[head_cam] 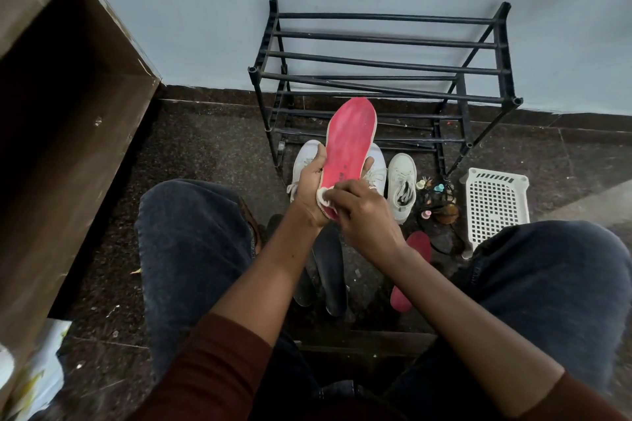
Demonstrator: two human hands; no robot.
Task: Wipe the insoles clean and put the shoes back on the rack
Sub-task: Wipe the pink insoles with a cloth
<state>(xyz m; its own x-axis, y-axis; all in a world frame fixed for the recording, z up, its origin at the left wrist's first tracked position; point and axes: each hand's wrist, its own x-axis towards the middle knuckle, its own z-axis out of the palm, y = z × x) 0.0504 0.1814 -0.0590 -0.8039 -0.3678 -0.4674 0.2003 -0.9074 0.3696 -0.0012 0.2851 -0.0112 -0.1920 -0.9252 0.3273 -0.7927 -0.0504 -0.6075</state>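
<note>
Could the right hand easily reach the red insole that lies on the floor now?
Probably yes: the red insole on the floor lies close below the right hand, nothing on it. But that hand pinches a white cloth, so it is not free.

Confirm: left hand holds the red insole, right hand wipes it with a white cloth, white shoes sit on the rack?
Not quite: in the head view the white shoes stand on the floor before the rack; the rest holds.
</note>
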